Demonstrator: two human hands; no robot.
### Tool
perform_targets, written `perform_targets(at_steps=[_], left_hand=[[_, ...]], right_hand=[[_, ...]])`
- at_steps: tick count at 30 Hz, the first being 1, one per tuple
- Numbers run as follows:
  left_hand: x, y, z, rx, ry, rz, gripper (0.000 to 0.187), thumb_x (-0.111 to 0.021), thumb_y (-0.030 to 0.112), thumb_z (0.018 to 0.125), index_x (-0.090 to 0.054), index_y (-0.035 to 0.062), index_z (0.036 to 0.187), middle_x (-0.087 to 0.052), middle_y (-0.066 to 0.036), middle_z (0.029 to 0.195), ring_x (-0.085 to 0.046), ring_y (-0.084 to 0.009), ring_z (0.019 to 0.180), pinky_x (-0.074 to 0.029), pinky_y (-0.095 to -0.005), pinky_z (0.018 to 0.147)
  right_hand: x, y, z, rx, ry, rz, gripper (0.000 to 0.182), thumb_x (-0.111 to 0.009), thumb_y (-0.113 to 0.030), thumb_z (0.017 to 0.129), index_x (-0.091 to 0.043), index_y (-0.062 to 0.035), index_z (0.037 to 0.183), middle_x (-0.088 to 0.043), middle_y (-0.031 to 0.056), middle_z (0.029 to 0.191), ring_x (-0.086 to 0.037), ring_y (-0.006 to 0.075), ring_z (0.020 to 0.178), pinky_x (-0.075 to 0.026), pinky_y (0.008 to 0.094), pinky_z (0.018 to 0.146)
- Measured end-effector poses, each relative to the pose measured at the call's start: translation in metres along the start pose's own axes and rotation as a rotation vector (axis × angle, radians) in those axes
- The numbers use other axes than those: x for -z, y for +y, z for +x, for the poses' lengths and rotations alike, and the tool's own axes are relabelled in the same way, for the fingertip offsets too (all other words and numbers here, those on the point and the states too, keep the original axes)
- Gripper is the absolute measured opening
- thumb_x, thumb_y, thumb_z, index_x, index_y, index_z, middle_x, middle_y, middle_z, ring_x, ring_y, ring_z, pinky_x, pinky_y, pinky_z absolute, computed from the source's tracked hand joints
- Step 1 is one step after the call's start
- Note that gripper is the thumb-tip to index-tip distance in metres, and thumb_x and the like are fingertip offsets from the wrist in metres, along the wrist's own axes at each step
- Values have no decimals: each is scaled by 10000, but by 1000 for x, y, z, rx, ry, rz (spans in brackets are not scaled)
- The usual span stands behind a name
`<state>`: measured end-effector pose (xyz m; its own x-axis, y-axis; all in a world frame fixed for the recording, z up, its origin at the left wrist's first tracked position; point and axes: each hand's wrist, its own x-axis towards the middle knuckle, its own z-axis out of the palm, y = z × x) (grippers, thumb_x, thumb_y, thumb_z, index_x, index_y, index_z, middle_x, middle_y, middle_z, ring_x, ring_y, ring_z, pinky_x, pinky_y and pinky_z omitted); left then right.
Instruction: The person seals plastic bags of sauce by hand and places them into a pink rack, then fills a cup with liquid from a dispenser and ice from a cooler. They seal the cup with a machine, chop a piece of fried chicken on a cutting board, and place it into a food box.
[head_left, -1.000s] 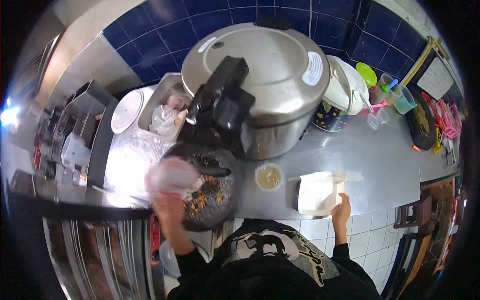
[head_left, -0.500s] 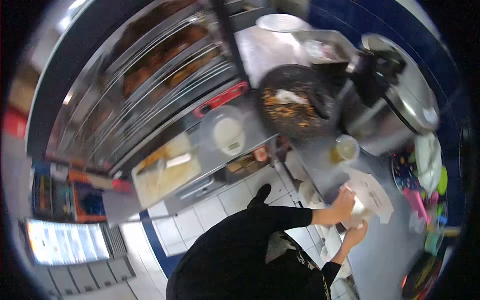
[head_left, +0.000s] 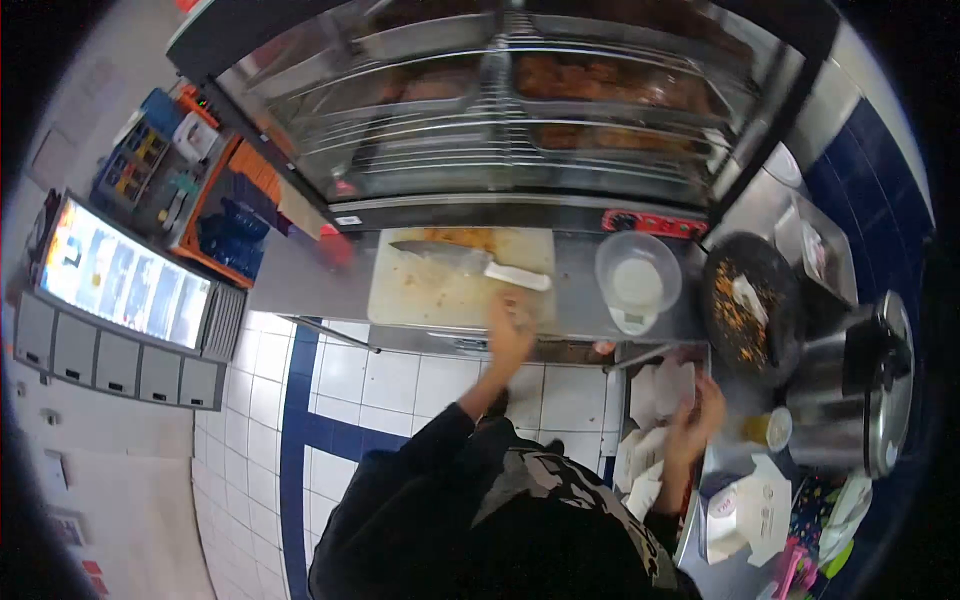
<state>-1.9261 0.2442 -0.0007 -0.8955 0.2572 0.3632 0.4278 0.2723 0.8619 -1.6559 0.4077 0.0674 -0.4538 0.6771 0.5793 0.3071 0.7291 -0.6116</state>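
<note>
My left hand (head_left: 512,325) is over the front edge of the cutting board (head_left: 400,300), just below the white handle of a knife (head_left: 518,276) that lies on it. Motion blurs its fingers. At the right counter's edge, my right hand (head_left: 698,418) has its fingers curled against the side of a white paper box (head_left: 660,390). More folded white boxes (head_left: 640,468) are below it, partly hidden by the hand and sleeve. An open white takeaway box (head_left: 745,515) with a printed flap stands on the right counter, apart from both hands.
Behind the board stands a glass food warmer (head_left: 500,215) with trays of cooked food. Rightward are a clear tub on a scale (head_left: 637,285), a dark pan (head_left: 745,345) with food bits, a cup of yellowish liquid (head_left: 775,428) and a large steel pot (head_left: 835,400).
My view has swung left. Both hands have left the printed takeaway box; my left hand has moved to the cutting board, my right to the white boxes at the counter's edge.
</note>
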Motion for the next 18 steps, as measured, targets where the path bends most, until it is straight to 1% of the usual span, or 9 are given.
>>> perform_targets(at_steps=[3, 6, 7, 9, 10, 12, 13, 17, 18], left_hand=[[90, -62, 62, -56, 294, 295, 390, -618, 176, 780, -440, -24, 1063, -474, -219, 995, -474, -360, 908, -380, -433, 797], [126, -114, 98, 41, 359, 394, 356, -638, 172, 771, -474, -38, 1007, -539, -211, 889, -519, -363, 828, -415, -434, 753], [130, -126, 106, 45, 367, 394, 356, -638, 172, 771, -474, -38, 1007, -539, -211, 889, -519, -363, 828, -415, -434, 753], [130, -144, 117, 304, 155, 340, 270, -657, 154, 751, -536, -19, 919, -593, -165, 735, -566, -336, 683, -457, -415, 652], [130, -148, 122, 310, 158, 339, 270, -657, 154, 751, -536, -19, 919, -593, -165, 735, -566, -336, 683, -457, -415, 652], [130, -156, 125, 168, -24, 284, 189, -662, 155, 764, -573, 8, 843, -606, -125, 644, -573, -301, 568, -470, -363, 558], [135, -143, 129, 202, -34, 245, 159, -649, 165, 799, -580, 24, 826, -586, -110, 628, -589, -214, 573, -470, -311, 559], [163, -145, 122, 181, 93, -87, 134, -602, 156, 864, -572, 31, 830, -601, -85, 672, -601, -146, 635, -481, -278, 600], [182, -139, 118, 160, 104, -244, 112, -573, 140, 888, -558, 32, 861, -606, -84, 749, -605, -139, 682, -489, -276, 629]], right_hand=[[-124, -69, 47, 239, -376, 58, 299, -551, -21, 753, -568, -33, 1051, -552, 158, 1115, -490, 328, 1057, -351, 424, 927], [-238, -97, 61, 421, -482, 66, 319, -569, -27, 732, -570, -36, 1051, -540, 153, 1118, -473, 321, 1071, -342, 437, 921], [-265, -105, 65, 495, -573, -55, 331, -574, -43, 732, -566, -37, 1063, -538, 149, 1103, -470, 316, 1078, -339, 437, 923], [-311, -107, 62, 573, -669, -178, 344, -578, -59, 732, -562, -37, 1075, -535, 144, 1088, -468, 312, 1085, -337, 438, 925], [-331, -98, 60, 580, -740, -242, 358, -576, -74, 732, -554, -38, 1088, -529, 148, 1079, -469, 315, 1084, -348, 442, 924], [-347, -91, 61, 585, -821, -308, 373, -574, -90, 732, -546, -38, 1101, -523, 152, 1070, -470, 318, 1083, -359, 447, 923], [-348, -91, 63, 554, -872, -252, 378, -574, -107, 735, -534, -36, 1104, -514, 162, 1076, -472, 325, 1077, -383, 445, 910], [-320, -107, 65, 434, -925, -84, 414, -599, -148, 731, -504, -26, 1114, -491, 190, 1089, -498, 350, 1022, -449, 437, 854], [-313, -104, 58, 437, -930, -82, 414, -599, -148, 731, -504, -26, 1114, -491, 190, 1089, -498, 350, 1022, -449, 437, 854]])
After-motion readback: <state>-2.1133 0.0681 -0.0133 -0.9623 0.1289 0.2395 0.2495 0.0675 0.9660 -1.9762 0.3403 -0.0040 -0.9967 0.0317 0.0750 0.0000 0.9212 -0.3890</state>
